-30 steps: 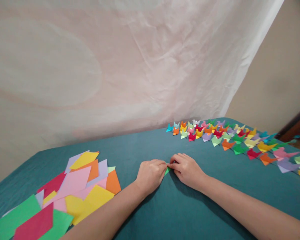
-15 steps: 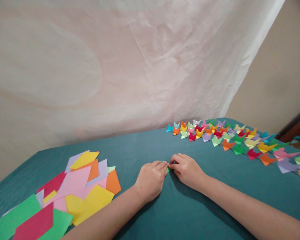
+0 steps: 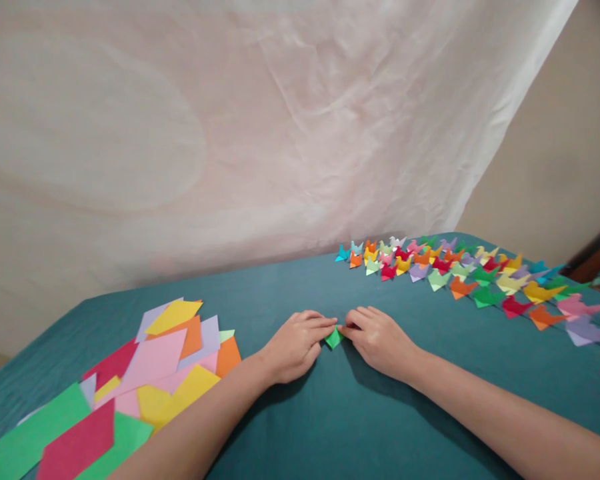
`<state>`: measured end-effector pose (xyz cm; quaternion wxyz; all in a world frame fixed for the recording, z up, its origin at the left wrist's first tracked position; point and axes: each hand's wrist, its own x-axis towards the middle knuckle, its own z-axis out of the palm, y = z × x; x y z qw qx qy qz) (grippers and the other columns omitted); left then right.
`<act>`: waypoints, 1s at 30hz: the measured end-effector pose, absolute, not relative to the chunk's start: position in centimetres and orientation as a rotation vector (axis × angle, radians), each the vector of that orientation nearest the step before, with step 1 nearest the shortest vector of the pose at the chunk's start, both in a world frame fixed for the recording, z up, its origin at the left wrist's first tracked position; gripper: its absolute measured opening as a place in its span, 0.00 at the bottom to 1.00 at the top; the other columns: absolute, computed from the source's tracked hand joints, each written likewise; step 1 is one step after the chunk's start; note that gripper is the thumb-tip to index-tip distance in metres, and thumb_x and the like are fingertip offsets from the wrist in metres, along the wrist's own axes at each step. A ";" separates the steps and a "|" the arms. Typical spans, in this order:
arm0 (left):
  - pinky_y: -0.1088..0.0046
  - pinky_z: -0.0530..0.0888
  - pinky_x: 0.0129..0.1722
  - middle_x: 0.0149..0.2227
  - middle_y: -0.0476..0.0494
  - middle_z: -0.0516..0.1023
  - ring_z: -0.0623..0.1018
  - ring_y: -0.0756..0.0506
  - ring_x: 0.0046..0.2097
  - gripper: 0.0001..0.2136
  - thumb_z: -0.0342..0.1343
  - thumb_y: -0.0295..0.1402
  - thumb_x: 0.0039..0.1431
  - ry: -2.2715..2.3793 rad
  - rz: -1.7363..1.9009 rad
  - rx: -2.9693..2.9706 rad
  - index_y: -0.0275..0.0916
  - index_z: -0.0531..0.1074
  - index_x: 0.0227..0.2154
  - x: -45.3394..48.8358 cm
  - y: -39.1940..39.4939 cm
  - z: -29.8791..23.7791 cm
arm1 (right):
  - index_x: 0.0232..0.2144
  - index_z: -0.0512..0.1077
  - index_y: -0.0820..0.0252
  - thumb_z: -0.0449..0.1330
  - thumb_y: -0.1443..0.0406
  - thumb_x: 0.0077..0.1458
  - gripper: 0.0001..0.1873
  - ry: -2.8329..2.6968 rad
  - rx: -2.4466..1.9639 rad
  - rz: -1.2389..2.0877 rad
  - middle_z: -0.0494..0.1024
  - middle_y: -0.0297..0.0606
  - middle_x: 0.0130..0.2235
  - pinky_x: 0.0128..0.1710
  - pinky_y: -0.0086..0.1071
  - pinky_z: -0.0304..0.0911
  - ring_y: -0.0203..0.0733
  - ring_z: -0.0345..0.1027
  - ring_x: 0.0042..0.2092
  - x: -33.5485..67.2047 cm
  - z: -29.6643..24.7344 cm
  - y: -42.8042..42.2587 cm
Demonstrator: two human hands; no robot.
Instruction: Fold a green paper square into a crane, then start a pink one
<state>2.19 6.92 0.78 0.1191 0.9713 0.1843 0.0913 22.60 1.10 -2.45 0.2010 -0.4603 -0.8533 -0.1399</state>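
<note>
A small piece of folded green paper (image 3: 334,339) lies on the table between my two hands, its pointed lower part facing me. My left hand (image 3: 298,343) grips its upper left side, forefinger stretched across the top edge and thumb lower down. At the right edge, my right hand (image 3: 377,339) pinches the paper between thumb and forefinger, its other fingers curled in. The upper folds are partly hidden under my fingertips.
Loose coloured paper sheets (image 3: 155,360) overlap in a spread pile on the left. Rows of small folded paper birds (image 3: 463,288) stand at the back right. The teal-covered table (image 3: 300,433) ends at a pale hanging cloth (image 3: 260,133).
My left hand has shifted back to the left and its forefinger has straightened, so more of the green paper shows. My right hand still pinches its right edge. The view has moved slightly.
</note>
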 end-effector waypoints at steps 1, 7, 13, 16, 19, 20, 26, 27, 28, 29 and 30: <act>0.62 0.62 0.54 0.56 0.47 0.66 0.64 0.44 0.55 0.24 0.44 0.23 0.53 0.543 0.262 2.848 0.42 0.64 0.53 2.2 6.9 0.7 | 0.30 0.74 0.61 0.50 0.70 0.59 0.12 -2.393 -1.273 -0.398 0.69 0.38 0.29 0.33 0.33 0.52 0.38 0.60 0.33 22.6 -2.5 1.1; 0.59 0.60 0.55 0.56 0.48 0.66 0.62 0.43 0.56 0.23 0.44 0.23 0.53 0.546 0.241 2.876 0.44 0.64 0.53 2.1 7.0 0.5 | 0.28 0.72 0.62 0.50 0.70 0.60 0.12 -2.441 -1.176 -0.399 0.70 0.37 0.29 0.33 0.33 0.50 0.38 0.59 0.33 22.4 -2.6 1.2; 0.59 0.60 0.56 0.56 0.48 0.66 0.62 0.43 0.57 0.23 0.44 0.23 0.54 0.537 0.249 2.891 0.44 0.64 0.53 2.0 7.1 0.3 | 0.30 0.72 0.61 0.51 0.70 0.59 0.11 -2.466 -1.170 -0.373 0.71 0.37 0.30 0.33 0.33 0.50 0.38 0.59 0.33 22.5 -2.5 1.3; 0.59 0.60 0.56 0.56 0.48 0.66 0.62 0.43 0.57 0.23 0.44 0.24 0.54 0.536 0.256 2.895 0.44 0.64 0.53 2.0 7.0 0.3 | 0.29 0.72 0.61 0.51 0.70 0.59 0.11 -2.465 -1.163 -0.365 0.71 0.37 0.29 0.33 0.33 0.50 0.38 0.60 0.32 22.5 -2.4 1.2; 0.59 0.60 0.56 0.56 0.47 0.66 0.62 0.43 0.57 0.23 0.44 0.24 0.54 0.538 0.260 2.902 0.44 0.64 0.52 2.1 7.0 0.3 | 0.31 0.73 0.61 0.50 0.70 0.59 0.12 -2.468 -1.125 -0.327 0.71 0.37 0.29 0.33 0.33 0.51 0.37 0.60 0.32 22.4 -2.4 1.2; 0.59 0.60 0.56 0.55 0.47 0.67 0.63 0.43 0.56 0.22 0.44 0.24 0.53 0.538 0.265 2.904 0.43 0.65 0.52 2.1 7.0 0.3 | 0.32 0.73 0.60 0.50 0.70 0.59 0.12 -2.471 -1.108 -0.309 0.72 0.37 0.29 0.33 0.33 0.51 0.37 0.60 0.32 22.4 -2.4 1.1; 0.62 0.59 0.56 0.55 0.47 0.67 0.63 0.44 0.56 0.21 0.45 0.23 0.53 0.528 0.263 2.907 0.42 0.67 0.50 2.2 6.9 0.4 | 0.34 0.74 0.59 0.49 0.70 0.58 0.13 -2.504 -1.075 -0.229 0.73 0.37 0.31 0.33 0.34 0.52 0.38 0.61 0.34 22.1 -2.4 0.7; 0.62 0.59 0.56 0.55 0.47 0.67 0.63 0.44 0.56 0.20 0.45 0.23 0.53 0.530 0.263 2.906 0.42 0.67 0.49 2.2 6.9 0.3 | 0.35 0.74 0.59 0.50 0.70 0.58 0.12 -2.513 -1.065 -0.215 0.74 0.37 0.31 0.34 0.34 0.52 0.38 0.61 0.34 22.1 -2.4 0.6; 0.62 0.59 0.56 0.55 0.47 0.67 0.63 0.43 0.56 0.20 0.45 0.24 0.53 0.533 0.265 2.906 0.42 0.67 0.49 2.2 6.9 0.3 | 0.35 0.74 0.58 0.50 0.70 0.58 0.12 -2.523 -1.052 -0.201 0.74 0.37 0.31 0.34 0.34 0.52 0.38 0.62 0.34 22.0 -2.4 0.5; 0.62 0.59 0.56 0.55 0.47 0.67 0.63 0.43 0.56 0.20 0.45 0.24 0.53 0.535 0.269 2.905 0.42 0.67 0.49 2.2 6.9 0.2 | 0.34 0.74 0.58 0.50 0.70 0.58 0.12 -2.532 -1.037 -0.189 0.74 0.36 0.31 0.34 0.34 0.53 0.38 0.62 0.35 21.9 -2.4 0.4; 0.61 0.59 0.56 0.55 0.47 0.67 0.63 0.43 0.56 0.21 0.45 0.24 0.53 0.537 0.273 2.905 0.43 0.67 0.50 2.2 6.9 0.2 | 0.34 0.74 0.58 0.50 0.69 0.58 0.12 -2.537 -1.025 -0.180 0.74 0.36 0.31 0.35 0.34 0.53 0.38 0.62 0.35 21.8 -2.4 0.3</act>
